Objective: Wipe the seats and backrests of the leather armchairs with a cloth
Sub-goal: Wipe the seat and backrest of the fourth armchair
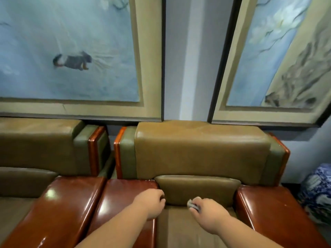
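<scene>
Soft, even light — glare on the glossy armrests, edges perhaps warped.

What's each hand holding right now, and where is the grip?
The right hand grips a bunched grey cloth in its fingers, one end sticking out. The left hand holds nothing; it rests curled on the wooden armrest.

There is one view only, from a wide-angle camera worn on the person's head. It looks forward and steeply down over both forearms onto the armchair, which sits close and fills the lower middle of the picture. The left hand and right hand enter from the bottom edge. The camera faces the wall squarely, so the framed paintings above the backrest bend outward toward the frame edges. A second armchair is cut off at the left.
</scene>
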Tool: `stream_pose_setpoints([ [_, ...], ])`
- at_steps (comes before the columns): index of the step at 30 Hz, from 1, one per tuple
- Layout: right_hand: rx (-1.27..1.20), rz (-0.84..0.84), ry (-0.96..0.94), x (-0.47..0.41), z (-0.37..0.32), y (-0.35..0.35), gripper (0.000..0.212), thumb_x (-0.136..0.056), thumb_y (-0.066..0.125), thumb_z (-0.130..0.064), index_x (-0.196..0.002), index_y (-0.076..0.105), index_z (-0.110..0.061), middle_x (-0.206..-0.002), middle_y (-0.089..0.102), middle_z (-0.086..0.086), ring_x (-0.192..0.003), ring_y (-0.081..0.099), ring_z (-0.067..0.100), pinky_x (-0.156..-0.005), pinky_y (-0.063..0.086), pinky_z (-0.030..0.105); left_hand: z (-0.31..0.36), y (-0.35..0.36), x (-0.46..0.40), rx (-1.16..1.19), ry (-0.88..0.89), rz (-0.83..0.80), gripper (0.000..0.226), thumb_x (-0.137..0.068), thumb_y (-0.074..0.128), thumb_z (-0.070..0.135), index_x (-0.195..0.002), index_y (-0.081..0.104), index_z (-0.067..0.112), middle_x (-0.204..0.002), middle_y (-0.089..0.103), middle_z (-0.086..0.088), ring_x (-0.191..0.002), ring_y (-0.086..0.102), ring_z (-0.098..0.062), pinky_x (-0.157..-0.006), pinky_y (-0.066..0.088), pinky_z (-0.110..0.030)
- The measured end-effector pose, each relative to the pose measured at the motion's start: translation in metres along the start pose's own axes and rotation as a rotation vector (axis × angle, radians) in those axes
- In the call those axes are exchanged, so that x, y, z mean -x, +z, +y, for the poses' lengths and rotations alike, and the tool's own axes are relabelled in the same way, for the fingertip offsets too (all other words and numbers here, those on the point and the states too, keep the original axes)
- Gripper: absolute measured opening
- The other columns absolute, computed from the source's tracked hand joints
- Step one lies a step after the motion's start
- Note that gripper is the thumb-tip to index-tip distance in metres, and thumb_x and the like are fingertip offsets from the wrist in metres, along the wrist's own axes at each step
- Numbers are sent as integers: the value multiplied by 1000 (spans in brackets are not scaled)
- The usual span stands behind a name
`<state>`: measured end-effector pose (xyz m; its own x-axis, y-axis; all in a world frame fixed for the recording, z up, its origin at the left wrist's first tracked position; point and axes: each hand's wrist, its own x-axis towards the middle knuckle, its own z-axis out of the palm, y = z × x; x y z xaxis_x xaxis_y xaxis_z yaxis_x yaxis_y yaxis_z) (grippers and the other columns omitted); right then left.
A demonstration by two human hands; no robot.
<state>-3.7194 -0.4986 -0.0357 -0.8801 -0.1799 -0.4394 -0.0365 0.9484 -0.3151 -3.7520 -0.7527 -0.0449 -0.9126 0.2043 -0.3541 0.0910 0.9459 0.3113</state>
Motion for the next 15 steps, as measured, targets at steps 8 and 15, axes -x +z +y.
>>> stream_pose_setpoints([
  [8, 46, 166, -102, 28, -31, -82, 56, -87, 37, -79, -120, 56, -38, -108, 64, -15, -112, 64, 7, -105, 44, 26, -1, -115, 22, -46, 52, 41, 38, -100, 47, 53, -130, 65, 36, -130, 67, 9, -120, 61, -18, -104, 51, -39],
  [15, -3, 278, -65, 25, -37, -115, 43, -96, 48, -61, -130, 62, -38, -118, 67, -9, -109, 64, 9, -99, 50, 26, -18, -153, 13, 14, -1, 245, 43, -105, 50, 46, -144, 60, 30, -139, 66, 6, -126, 62, -15, -106, 51, -32],
])
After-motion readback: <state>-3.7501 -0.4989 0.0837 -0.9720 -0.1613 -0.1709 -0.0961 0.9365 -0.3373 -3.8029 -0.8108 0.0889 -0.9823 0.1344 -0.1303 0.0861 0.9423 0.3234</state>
